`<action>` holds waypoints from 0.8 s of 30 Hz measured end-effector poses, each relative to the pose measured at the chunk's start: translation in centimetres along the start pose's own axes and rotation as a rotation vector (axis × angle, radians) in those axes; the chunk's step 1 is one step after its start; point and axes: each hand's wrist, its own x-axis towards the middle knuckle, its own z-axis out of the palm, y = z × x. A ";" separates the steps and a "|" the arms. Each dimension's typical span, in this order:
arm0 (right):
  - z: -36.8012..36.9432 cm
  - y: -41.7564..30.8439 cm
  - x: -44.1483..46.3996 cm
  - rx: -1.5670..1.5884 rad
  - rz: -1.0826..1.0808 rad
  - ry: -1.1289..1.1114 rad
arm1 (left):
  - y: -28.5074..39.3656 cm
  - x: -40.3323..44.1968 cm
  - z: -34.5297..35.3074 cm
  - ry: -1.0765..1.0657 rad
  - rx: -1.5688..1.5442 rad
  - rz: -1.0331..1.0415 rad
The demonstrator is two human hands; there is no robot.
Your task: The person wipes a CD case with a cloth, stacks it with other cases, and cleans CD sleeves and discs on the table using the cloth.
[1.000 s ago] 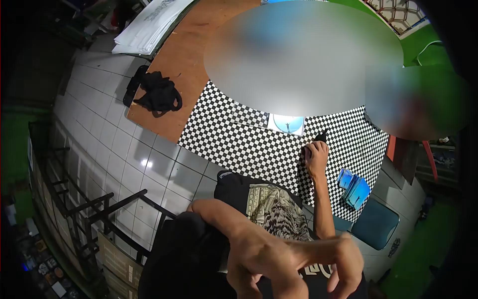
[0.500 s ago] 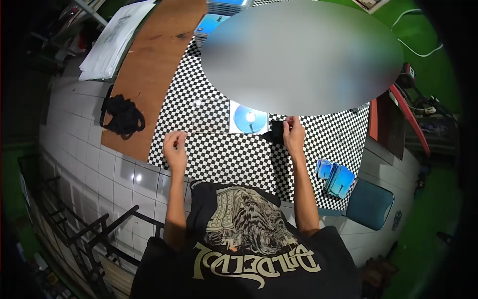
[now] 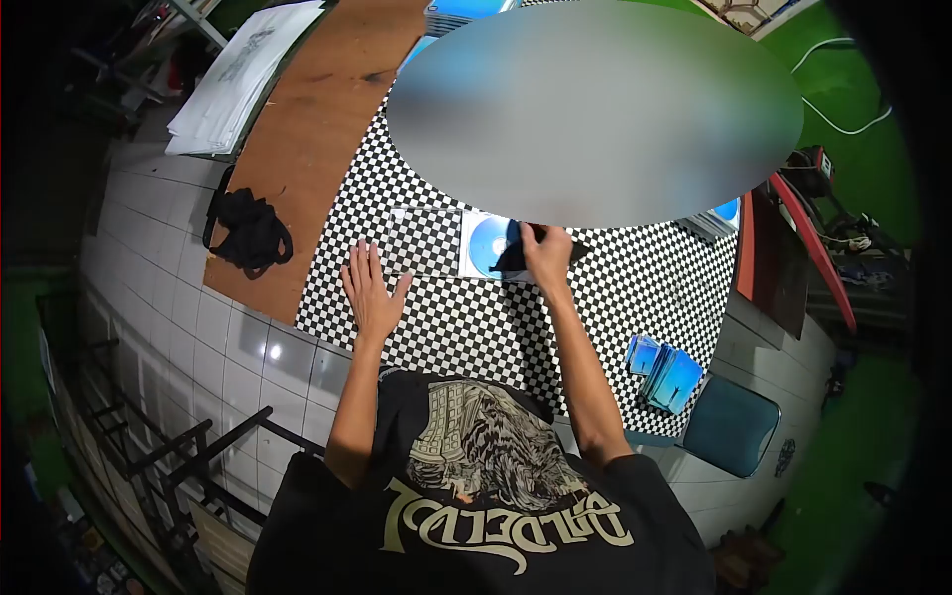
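Observation:
An opened CD case lies on the black-and-white checked table covering, its clear lid [image 3: 426,243] folded out to the left. In its white tray sits a blue disc [image 3: 485,244]. My right hand [image 3: 547,260] grips a black cloth [image 3: 512,259], which covers the disc's right side; the fingertips are partly hidden. Flat on the checks, just left of and below the lid, rests my left hand [image 3: 373,297] with its fingers spread and nothing in it.
Blue CD cases [image 3: 676,382] are stacked near the right front corner, others [image 3: 716,220] at the right edge and at the back [image 3: 464,12]. A black strapped item [image 3: 250,230] lies on brown board [image 3: 288,129]. A chair [image 3: 732,426] stands at right. A grey blur hides the far table.
My right hand has moved left with the black cloth, from beside the case onto the disc. My left hand has shifted slightly right and its curled fingers have opened flat.

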 end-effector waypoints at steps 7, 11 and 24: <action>7.0 0.4 -0.8 -0.480 -0.520 -0.053 | -0.3 0.0 0.2 -0.030 0.089 0.046; 6.6 0.4 -1.8 -0.603 -0.681 -0.096 | -0.1 0.0 0.3 -0.018 0.080 0.024; 0.0 0.8 -9.7 -0.517 -0.753 -0.370 | 0.3 0.1 -0.3 0.010 0.011 0.001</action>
